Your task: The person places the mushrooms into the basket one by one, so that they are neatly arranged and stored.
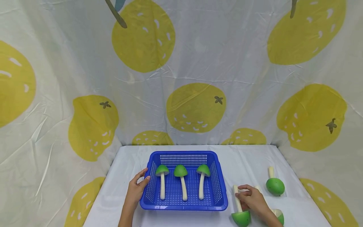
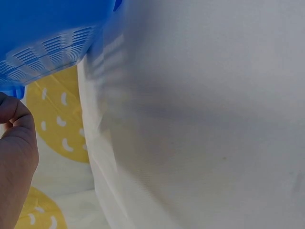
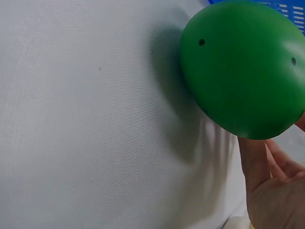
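Inside the blue basket [image 1: 184, 208] lie three green-capped mushrooms [image 1: 180, 171]; the left hand [image 1: 135, 190] grips its left side. Right of the basket, the right hand [image 1: 251, 201] pinches a fourth mushroom [image 1: 241, 218], two more mushrooms [image 1: 275, 186] remaining outside.

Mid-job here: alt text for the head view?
A right hand pinches a green-capped mushroom by its stem, right of a blue basket holding three mushrooms. The left hand holds the basket's left rim; two other mushrooms rest farther right on white cloth.
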The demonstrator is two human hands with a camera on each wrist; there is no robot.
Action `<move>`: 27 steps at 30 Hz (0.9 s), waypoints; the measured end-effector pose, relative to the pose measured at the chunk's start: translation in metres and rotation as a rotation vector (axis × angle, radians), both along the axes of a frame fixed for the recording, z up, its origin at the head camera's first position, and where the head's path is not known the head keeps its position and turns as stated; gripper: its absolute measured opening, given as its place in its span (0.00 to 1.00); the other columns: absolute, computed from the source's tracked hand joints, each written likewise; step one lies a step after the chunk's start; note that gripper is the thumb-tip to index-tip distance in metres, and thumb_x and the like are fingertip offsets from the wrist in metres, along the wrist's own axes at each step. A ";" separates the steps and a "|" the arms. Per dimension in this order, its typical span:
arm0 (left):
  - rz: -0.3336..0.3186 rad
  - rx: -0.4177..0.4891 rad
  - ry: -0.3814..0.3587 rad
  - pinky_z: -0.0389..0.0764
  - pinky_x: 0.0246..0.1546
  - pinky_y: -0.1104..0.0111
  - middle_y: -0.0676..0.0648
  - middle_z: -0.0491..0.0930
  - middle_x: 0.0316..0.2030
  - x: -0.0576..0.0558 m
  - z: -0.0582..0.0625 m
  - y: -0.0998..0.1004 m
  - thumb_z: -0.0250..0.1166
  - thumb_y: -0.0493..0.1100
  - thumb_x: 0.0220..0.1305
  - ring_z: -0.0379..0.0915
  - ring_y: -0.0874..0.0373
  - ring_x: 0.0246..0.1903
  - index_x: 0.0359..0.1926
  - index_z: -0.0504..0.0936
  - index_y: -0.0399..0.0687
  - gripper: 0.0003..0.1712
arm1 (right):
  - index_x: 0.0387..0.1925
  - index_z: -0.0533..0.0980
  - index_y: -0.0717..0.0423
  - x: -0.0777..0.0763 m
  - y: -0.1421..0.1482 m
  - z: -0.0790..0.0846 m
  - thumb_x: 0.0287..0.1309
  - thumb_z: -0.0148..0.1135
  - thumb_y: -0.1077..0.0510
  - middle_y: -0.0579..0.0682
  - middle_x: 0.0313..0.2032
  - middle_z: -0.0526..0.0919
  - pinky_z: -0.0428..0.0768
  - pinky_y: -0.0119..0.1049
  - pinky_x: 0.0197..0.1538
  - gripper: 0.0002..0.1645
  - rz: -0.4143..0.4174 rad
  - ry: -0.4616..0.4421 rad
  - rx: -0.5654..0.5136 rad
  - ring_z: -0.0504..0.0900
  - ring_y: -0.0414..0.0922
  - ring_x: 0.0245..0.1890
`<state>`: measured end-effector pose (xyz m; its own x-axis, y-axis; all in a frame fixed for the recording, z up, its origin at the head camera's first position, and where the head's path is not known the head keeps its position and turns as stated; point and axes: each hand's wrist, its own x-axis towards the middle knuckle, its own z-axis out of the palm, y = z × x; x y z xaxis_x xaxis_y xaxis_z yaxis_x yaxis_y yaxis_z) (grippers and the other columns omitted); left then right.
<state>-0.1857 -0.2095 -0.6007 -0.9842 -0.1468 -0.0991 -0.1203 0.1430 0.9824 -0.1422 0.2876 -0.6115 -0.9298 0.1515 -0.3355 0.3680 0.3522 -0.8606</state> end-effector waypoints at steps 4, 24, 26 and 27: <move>-0.003 -0.005 0.008 0.89 0.40 0.60 0.38 0.70 0.60 0.000 0.000 0.000 0.69 0.51 0.70 0.87 0.44 0.47 0.71 0.75 0.56 0.30 | 0.61 0.73 0.68 0.000 0.001 0.002 0.59 0.73 0.60 0.54 0.35 0.88 0.89 0.45 0.30 0.31 0.001 0.018 0.006 0.89 0.49 0.28; -0.004 -0.014 -0.003 0.89 0.41 0.60 0.37 0.69 0.62 0.001 0.006 0.002 0.68 0.50 0.71 0.86 0.43 0.49 0.72 0.74 0.51 0.31 | 0.69 0.69 0.62 -0.016 0.019 0.032 0.64 0.71 0.51 0.52 0.44 0.89 0.89 0.42 0.38 0.38 -0.042 0.085 -0.058 0.89 0.45 0.33; -0.001 -0.018 0.005 0.89 0.41 0.61 0.38 0.69 0.61 0.000 0.000 0.000 0.69 0.53 0.70 0.86 0.45 0.48 0.71 0.74 0.54 0.32 | 0.69 0.69 0.61 -0.016 0.018 0.036 0.64 0.71 0.50 0.52 0.45 0.89 0.90 0.42 0.39 0.38 -0.045 0.089 -0.063 0.89 0.45 0.34; 0.002 -0.019 0.003 0.89 0.40 0.62 0.39 0.70 0.61 -0.001 0.000 0.000 0.69 0.53 0.69 0.86 0.46 0.48 0.71 0.75 0.55 0.31 | 0.69 0.69 0.61 -0.017 0.017 0.037 0.64 0.71 0.49 0.52 0.45 0.89 0.89 0.42 0.39 0.38 -0.048 0.092 -0.063 0.89 0.44 0.34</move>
<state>-0.1863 -0.2091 -0.6007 -0.9841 -0.1510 -0.0930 -0.1173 0.1610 0.9800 -0.1588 0.3050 -0.5740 -0.9493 0.1781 -0.2591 0.3013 0.2799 -0.9115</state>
